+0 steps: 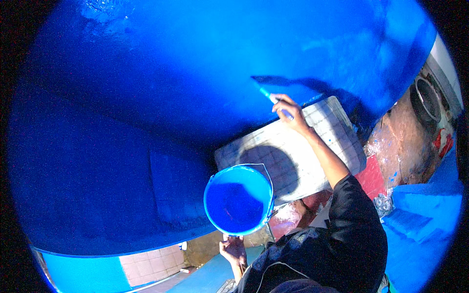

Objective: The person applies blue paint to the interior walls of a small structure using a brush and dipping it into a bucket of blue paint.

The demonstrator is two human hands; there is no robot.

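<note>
My right hand [289, 113] is stretched forward, fingers closed around the handle of a paintbrush [264, 92]. The brush tip points up and left at the blue wall [210, 63]; whether the bristles touch it I cannot tell. A dark shadow of brush and arm falls on that wall. Lower down, my left hand [233, 250] holds a round bucket [266, 222] from below at its near side, with part of the fingers hidden under it. Deep blue paint [234, 207] lies inside the bucket, and its thin wire handle rests up along the far rim.
Behind the bucket is a pale, grid-marked rectangular slab [322, 161]. A second dark blue surface [97, 166] meets the wall at the left. At the far right lie a black round tub [426, 100] and a blue-stained sheet [420, 210]. Pinkish tiles [151, 266] show lower left.
</note>
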